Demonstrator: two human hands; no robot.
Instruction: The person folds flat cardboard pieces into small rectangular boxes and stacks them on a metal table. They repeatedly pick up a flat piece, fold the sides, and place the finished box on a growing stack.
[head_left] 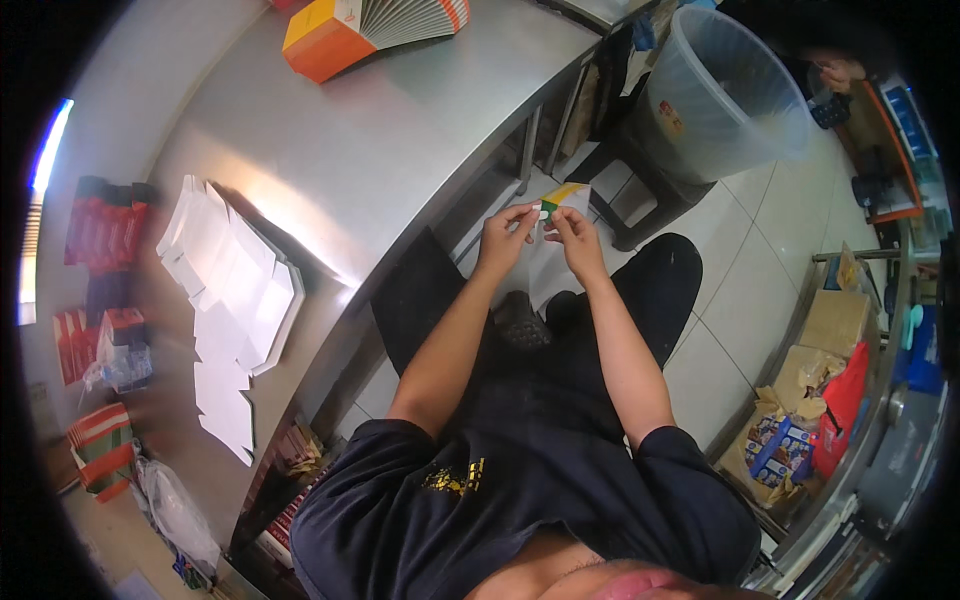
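Between my knees, my left hand [507, 240] and my right hand [576, 240] pinch a carton blank [548, 211] by its upper part, one from each side. This thin card piece shows green and yellow print at the top. A white part of it seems to hang down between my wrists. The fingers of both hands are closed on the card and close together. On the metal table to the left lies a loose stack of flat white carton blanks [230, 270], with cut and notched edges.
A fanned row of orange and yellow folded cartons [375, 35] stands on the metal table [440, 110]. A translucent bin [690, 110] rests on a dark stool [640, 210]. Another person's hand [838, 75] shows at far right. An opened cardboard box [800, 400] stands at right.
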